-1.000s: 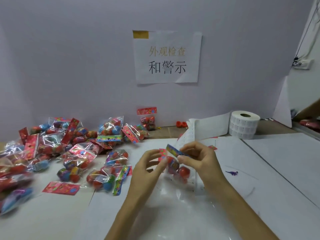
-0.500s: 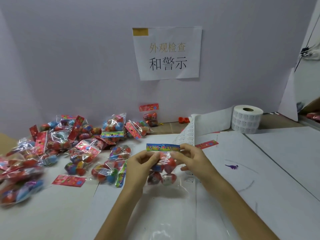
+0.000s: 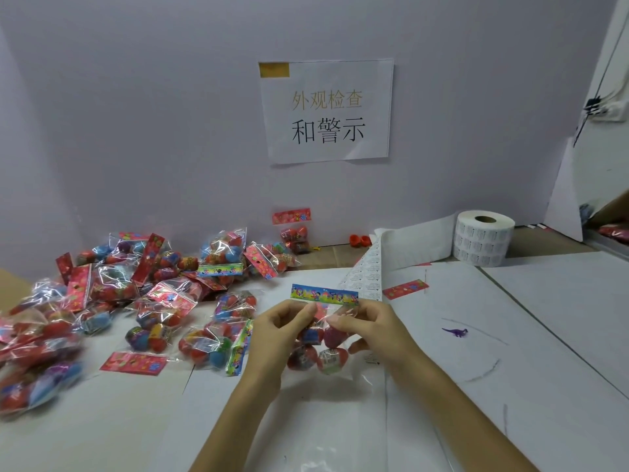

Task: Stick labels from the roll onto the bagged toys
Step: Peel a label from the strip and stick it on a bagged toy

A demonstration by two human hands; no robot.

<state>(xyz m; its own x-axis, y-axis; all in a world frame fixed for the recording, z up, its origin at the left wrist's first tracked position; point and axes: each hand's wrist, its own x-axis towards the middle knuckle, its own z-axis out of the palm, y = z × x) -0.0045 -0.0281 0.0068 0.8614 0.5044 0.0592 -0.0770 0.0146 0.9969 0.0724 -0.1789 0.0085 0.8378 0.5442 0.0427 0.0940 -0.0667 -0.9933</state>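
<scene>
Head view shows the left hand (image 3: 275, 330) and right hand (image 3: 369, 327) pinching one bagged toy (image 3: 320, 342) below its printed header card (image 3: 325, 294), above the table (image 3: 510, 386); light, crinkly and probably slippery film, so that stiff header seems the surest hold.

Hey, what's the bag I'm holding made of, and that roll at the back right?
The held bag looks like thin clear plastic film: glossy, crinkled, toys visible through it. Its header strip seems printed card or paper, slightly shiny. The label roll looks like matte white paper with small printed labels; its core is probably cardboard.
</scene>
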